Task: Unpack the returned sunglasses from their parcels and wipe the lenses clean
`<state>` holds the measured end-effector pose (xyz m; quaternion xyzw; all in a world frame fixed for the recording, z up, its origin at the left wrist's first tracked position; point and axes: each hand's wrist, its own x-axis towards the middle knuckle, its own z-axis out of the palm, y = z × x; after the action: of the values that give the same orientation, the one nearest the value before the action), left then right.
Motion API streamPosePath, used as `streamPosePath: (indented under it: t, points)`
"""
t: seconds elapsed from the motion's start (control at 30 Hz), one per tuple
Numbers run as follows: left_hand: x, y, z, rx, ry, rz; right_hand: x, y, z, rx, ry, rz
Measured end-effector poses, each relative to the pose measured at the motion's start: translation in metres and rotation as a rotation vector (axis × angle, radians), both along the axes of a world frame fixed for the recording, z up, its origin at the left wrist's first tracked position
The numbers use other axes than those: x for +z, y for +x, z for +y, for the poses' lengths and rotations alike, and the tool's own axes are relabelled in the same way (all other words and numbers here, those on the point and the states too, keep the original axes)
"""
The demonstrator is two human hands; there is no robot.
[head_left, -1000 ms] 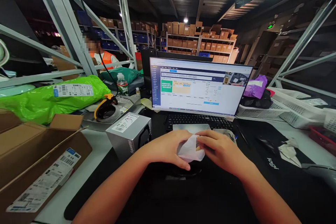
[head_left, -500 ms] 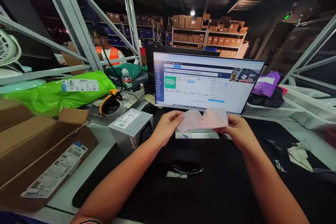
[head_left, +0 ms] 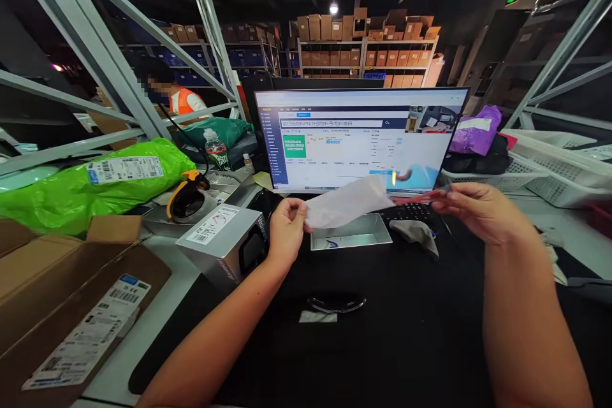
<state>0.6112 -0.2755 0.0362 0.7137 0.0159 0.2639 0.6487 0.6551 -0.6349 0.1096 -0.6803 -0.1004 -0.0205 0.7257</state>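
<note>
My left hand (head_left: 288, 229) pinches the left end of a thin white sleeve (head_left: 347, 203), held up in front of the monitor. My right hand (head_left: 478, 207) is closed on a thin red piece (head_left: 421, 196) that reaches out of the sleeve's right end; it resembles part of a glasses frame, and the rest is hidden. Below the sleeve stands an open grey box tray (head_left: 356, 241) with a bit of printed paper inside. A grey cloth (head_left: 417, 236) lies right of it. Nearer me, a dark curved lens (head_left: 335, 303) rests on the black mat beside a small pale card (head_left: 318, 317).
Behind my hands stands a lit monitor (head_left: 335, 159). On the left are a grey product box (head_left: 224, 239), an open carton (head_left: 71, 306), orange-framed goggles (head_left: 186, 197), and a green parcel (head_left: 105, 185). White baskets (head_left: 554, 166) sit at right. A person in an orange vest (head_left: 184, 101) is beyond.
My right hand has let go of the sleeve's right end and moved right, drawing the red piece out. The left hand keeps its hold. The view has shifted slightly.
</note>
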Motion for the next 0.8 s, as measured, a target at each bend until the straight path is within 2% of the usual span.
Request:
streamPosePath:
  t: [0.13, 0.23, 0.37, 0.47, 0.57, 0.63, 0.7, 0.8]
  points:
    - [-0.004, 0.005, 0.005, -0.16, 0.317, 0.041, 0.01, -0.006, -0.029, -0.178, 0.08, -0.108]
    - [-0.008, 0.005, 0.003, -0.339, 0.541, 0.099, 0.013, -0.011, -0.033, -0.198, 0.064, -0.134]
    - [-0.007, -0.001, -0.001, -0.49, 0.737, 0.144, 0.008, -0.009, -0.012, -0.116, 0.002, -0.111]
    - [0.004, -0.008, 0.0, -0.49, 0.792, 0.126, 0.002, -0.004, 0.014, -0.055, -0.058, -0.1]
    - [0.013, -0.012, 0.001, -0.342, 0.674, 0.079, -0.006, -0.003, 0.043, -0.025, -0.06, -0.113]
    - [0.015, -0.012, -0.001, -0.291, 0.472, 0.075, -0.013, -0.005, 0.063, -0.008, -0.027, -0.138]
    - [0.014, -0.011, -0.004, -0.349, 0.171, 0.121, -0.022, -0.01, 0.082, 0.021, -0.012, -0.191]
    - [0.014, -0.011, -0.01, -0.471, -0.191, 0.189, -0.033, -0.019, 0.102, 0.059, -0.128, -0.362]
